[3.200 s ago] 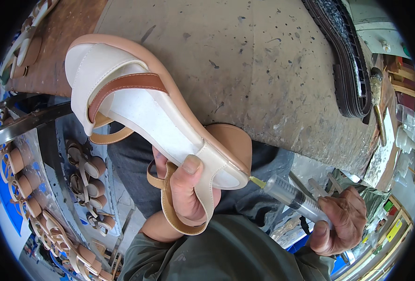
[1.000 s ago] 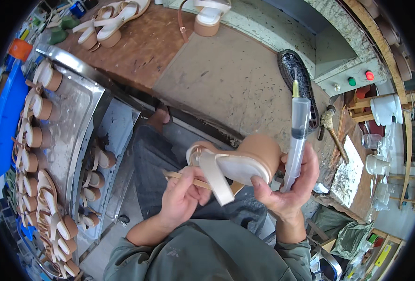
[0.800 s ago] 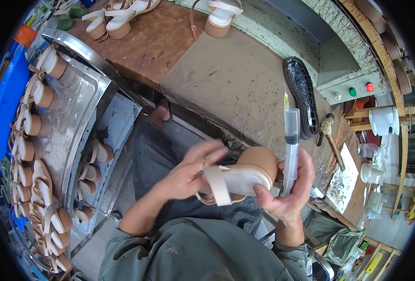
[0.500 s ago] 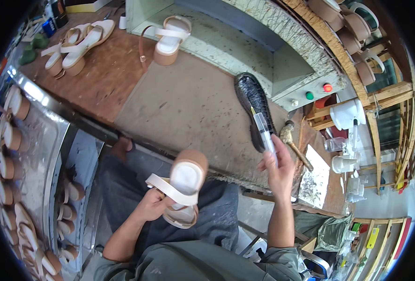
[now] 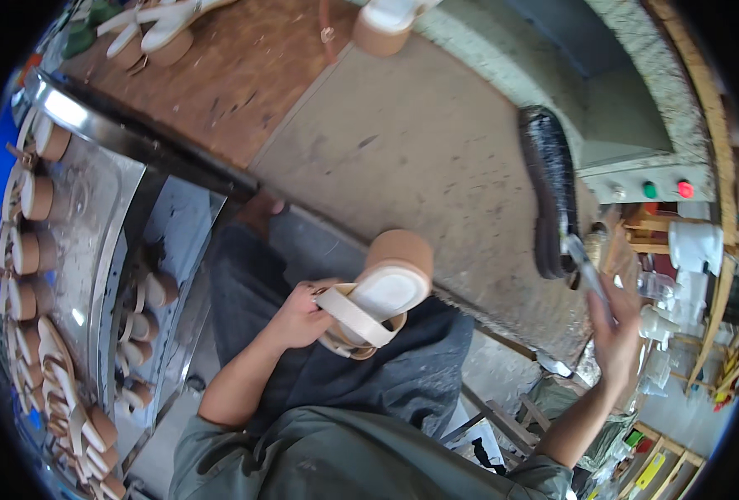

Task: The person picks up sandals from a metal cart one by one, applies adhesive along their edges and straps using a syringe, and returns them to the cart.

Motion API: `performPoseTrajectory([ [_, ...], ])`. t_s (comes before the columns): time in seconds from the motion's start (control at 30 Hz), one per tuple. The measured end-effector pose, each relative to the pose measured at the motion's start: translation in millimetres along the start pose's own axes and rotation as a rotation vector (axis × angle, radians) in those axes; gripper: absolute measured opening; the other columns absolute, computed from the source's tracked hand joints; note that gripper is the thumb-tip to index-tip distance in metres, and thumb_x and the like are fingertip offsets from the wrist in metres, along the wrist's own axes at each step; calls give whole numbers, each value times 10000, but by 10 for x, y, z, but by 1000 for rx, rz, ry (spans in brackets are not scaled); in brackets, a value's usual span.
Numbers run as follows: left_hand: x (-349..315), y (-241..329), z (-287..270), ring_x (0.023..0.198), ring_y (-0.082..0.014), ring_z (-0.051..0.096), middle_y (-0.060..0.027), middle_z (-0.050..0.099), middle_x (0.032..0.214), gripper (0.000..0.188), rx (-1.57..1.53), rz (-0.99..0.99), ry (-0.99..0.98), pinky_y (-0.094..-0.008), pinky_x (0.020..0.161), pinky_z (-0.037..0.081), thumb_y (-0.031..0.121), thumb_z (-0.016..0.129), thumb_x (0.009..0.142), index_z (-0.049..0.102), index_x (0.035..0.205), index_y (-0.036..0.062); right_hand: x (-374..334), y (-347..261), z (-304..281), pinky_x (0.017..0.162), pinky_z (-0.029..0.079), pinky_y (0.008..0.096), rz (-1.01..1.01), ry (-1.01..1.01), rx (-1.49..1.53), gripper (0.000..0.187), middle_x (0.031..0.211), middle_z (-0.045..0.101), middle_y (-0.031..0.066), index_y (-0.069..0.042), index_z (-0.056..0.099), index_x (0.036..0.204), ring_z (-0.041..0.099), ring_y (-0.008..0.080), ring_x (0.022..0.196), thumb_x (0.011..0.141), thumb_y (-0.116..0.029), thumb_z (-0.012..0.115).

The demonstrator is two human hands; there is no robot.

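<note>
My left hand (image 5: 301,317) grips a cream sandal (image 5: 393,292) by its wide strap, above my lap. The sandal's tan block heel points away from me and its white insole faces up. My right hand (image 5: 616,333) is closed around a clear syringe (image 5: 588,268), slightly blurred, tip pointing away from me. That tip is by the lower right edge of a dark shoe sole (image 5: 557,187) lying on the bench mat; whether they touch, I cannot tell. Just beyond the syringe is the head of a hammer (image 5: 596,243), partly hidden.
A worn mat (image 5: 386,142) covers part of the brown bench (image 5: 211,92). Another sandal (image 5: 383,29) stands at the mat's far edge, and more sandals (image 5: 165,37) at far left. A grey-green machine housing (image 5: 636,179) with buttons borders the right. Racked sandals (image 5: 36,196) fill the left side.
The whole view has shifted, so the bench appears farther right and higher. The syringe has moved from over the sole's middle toward its near right edge. The sandal stays in my left hand, slightly turned.
</note>
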State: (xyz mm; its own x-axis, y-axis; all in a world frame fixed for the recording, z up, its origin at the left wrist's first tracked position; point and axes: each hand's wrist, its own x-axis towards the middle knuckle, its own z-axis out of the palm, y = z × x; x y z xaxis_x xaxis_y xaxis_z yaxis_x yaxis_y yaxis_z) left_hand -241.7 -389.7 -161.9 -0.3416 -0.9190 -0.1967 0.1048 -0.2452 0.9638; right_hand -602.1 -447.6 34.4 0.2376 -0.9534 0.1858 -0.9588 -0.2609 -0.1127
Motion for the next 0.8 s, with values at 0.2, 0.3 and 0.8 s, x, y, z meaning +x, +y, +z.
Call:
performPoseTrajectory([
  [0.2, 155, 45, -112, 794, -165, 623, -106, 646, 874, 242, 46, 97, -85, -274, 725, 484, 18, 614, 762, 602, 996, -40, -506, 7, 122, 488, 360, 207, 271, 111, 745, 445, 744, 641, 87, 26, 640, 1028, 502, 77, 557, 793, -351, 658],
  [0.3, 151, 15, -157, 739, -183, 624, -113, 643, 853, 291, 11, 98, -77, -277, 674, 485, 47, 694, 716, 612, 981, -43, -312, -275, 632, 527, 436, 250, 58, -24, 874, 440, 762, 645, 131, 35, 654, 972, 564, 147, 588, 764, -351, 687],
  [0.8, 142, 9, -167, 672, -187, 599, -106, 611, 753, 343, 91, 112, -42, -280, 601, 462, 150, 749, 690, 623, 941, -45, 209, -486, 712, 444, 385, 256, -312, -84, 812, 312, 636, 627, 121, 1, 679, 834, 532, 166, 462, 729, -293, 694],
])
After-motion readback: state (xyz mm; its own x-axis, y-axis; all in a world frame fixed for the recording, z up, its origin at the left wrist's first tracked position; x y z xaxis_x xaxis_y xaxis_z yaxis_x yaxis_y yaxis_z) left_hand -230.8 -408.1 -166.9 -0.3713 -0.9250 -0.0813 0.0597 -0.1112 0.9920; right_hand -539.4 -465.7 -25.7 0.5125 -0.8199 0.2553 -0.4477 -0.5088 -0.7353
